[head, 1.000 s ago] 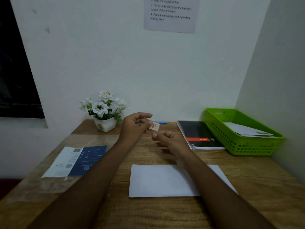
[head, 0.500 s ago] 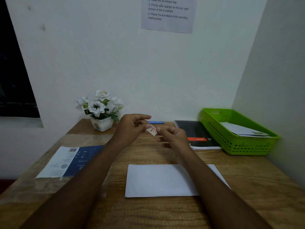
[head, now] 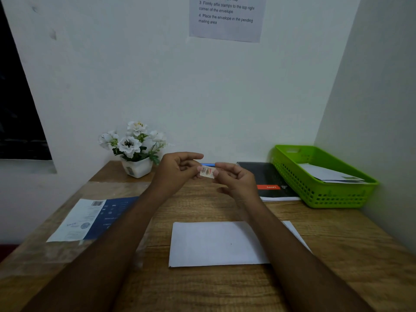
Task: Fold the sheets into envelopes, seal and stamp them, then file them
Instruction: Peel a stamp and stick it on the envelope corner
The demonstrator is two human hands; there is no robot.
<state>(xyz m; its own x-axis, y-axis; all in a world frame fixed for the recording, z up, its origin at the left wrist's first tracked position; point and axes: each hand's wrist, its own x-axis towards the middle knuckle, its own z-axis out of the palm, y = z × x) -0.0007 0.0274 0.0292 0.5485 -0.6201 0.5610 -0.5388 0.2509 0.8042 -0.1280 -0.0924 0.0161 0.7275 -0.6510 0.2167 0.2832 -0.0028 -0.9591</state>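
Stamp (head: 207, 172), small, perforated-edged paper, pinched between both hands.

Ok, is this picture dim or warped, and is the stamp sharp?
Head view: dim and soft; the wide lens splays the wall corner and window edge outward; the stamp, pinched by the left hand and right hand, is blurred, its design unreadable.

Office corner: desk (head: 337, 255), filing tray (head: 326, 194)
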